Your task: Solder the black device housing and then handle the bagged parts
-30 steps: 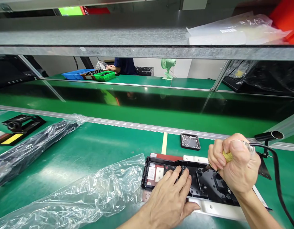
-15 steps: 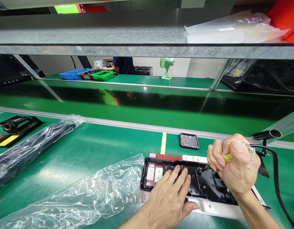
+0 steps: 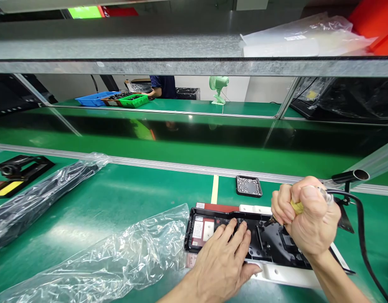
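Observation:
A long black plastic housing (image 3: 277, 244) lies open side up on the green bench, ribbed inside. Under it sit a dark red piece (image 3: 217, 207) and white blocks (image 3: 283, 273). My left hand (image 3: 223, 256) rests flat on the housing's left half, fingers spread, thumb toward the near white block. Wrapped in my right hand (image 3: 309, 216) is a screwdriver (image 3: 296, 207) with a yellow handle. Its dark tip points down and left into the housing near a raised rib; the exact contact point is too small to make out.
Behind the housing is a small black tray of screws (image 3: 249, 186). Clear plastic bags (image 3: 143, 248) lie left, one around a dark long part (image 3: 45, 193). A black cable (image 3: 362, 235) hangs at right near a metal tube (image 3: 351, 176). Across the bench a person (image 3: 164, 86) works.
The view has shifted slightly. Both hands, the screwdriver and the housing keep their places relative to one another. The far person's arm has moved a little.

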The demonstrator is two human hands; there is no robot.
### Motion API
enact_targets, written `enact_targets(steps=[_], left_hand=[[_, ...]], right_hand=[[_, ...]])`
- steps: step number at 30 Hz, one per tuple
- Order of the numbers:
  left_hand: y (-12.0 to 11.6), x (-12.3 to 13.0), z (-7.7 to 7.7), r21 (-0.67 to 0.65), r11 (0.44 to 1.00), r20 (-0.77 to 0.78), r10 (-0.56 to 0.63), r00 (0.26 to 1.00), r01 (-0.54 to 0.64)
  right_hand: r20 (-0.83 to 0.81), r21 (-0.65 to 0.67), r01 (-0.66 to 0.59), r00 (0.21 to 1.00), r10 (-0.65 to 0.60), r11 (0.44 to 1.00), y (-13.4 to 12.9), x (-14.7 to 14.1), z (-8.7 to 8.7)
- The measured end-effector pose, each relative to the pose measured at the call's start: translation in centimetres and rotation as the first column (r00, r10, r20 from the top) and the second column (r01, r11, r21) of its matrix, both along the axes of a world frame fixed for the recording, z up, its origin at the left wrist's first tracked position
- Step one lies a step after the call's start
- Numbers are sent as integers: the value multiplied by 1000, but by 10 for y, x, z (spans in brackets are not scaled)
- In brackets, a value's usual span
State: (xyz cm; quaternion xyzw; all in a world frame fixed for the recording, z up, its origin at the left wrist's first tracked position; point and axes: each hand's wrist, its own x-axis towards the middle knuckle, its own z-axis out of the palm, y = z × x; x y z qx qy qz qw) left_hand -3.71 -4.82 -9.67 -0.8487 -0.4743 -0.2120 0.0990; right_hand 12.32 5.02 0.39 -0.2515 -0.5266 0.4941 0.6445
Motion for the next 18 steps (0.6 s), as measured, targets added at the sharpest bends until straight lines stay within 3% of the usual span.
enact_targets(steps=[18], left_hand=[[4,0,6,-39,999,-60,-24,998,22]], right_hand=[[2,8,-12,1000,12,1000,0,-1,-2]])
